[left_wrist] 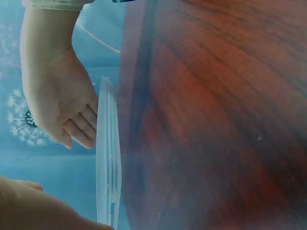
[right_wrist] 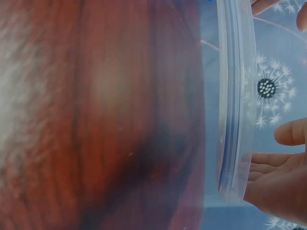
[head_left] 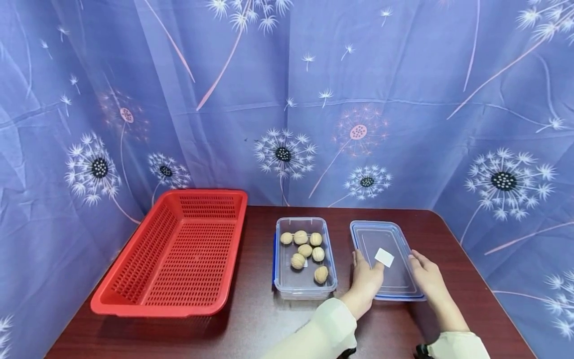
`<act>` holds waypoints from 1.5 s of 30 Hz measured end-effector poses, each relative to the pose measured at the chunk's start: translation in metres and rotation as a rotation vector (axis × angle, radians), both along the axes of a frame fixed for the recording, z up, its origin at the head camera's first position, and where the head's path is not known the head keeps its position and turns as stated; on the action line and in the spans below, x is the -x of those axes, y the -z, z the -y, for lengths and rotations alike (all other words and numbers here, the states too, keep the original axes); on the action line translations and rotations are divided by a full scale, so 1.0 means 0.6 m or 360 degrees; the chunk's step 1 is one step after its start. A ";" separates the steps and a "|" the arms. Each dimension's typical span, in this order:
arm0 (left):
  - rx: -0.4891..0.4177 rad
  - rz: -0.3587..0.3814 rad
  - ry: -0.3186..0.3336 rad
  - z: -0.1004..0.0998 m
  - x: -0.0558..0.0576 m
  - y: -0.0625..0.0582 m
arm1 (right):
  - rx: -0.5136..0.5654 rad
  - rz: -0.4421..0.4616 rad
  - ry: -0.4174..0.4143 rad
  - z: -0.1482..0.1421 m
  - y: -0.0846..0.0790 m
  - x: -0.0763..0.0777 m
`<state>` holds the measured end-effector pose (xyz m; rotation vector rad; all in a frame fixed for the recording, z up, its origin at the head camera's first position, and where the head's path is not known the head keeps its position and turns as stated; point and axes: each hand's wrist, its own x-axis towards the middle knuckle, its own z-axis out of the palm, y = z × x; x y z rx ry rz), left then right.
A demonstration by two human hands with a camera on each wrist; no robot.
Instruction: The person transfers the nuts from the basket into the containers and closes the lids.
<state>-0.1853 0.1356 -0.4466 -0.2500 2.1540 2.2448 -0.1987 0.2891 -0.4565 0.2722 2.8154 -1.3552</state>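
Observation:
Between my two hands is a clear rectangular plastic lid (head_left: 396, 279) with a blue seal and a white square label (head_left: 384, 257) on it. My left hand (head_left: 367, 279) is at the lid's left edge, its raised thumb overlapping the lid in the head view. At the right edge is my right hand (head_left: 428, 279), its fingers straight against the side, thumb up (right_wrist: 290, 132). Both wrist views show the lid edge-on (left_wrist: 108, 153), above the tabletop. Left of it stands a clear plastic box (head_left: 305, 289) with several walnuts (head_left: 298, 261) inside.
A red perforated basket (head_left: 235, 259) stands at the left of the dark wooden table (head_left: 255, 329). A blue strip (head_left: 274, 259) runs along the box's left side. Behind the table hangs a blue curtain (head_left: 251, 80) with dandelion prints.

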 end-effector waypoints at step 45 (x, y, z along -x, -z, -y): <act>0.0072 -0.0051 0.0203 0.255 0.014 -0.071 | 0.0294 -0.0399 -0.0204 0.211 -0.064 0.022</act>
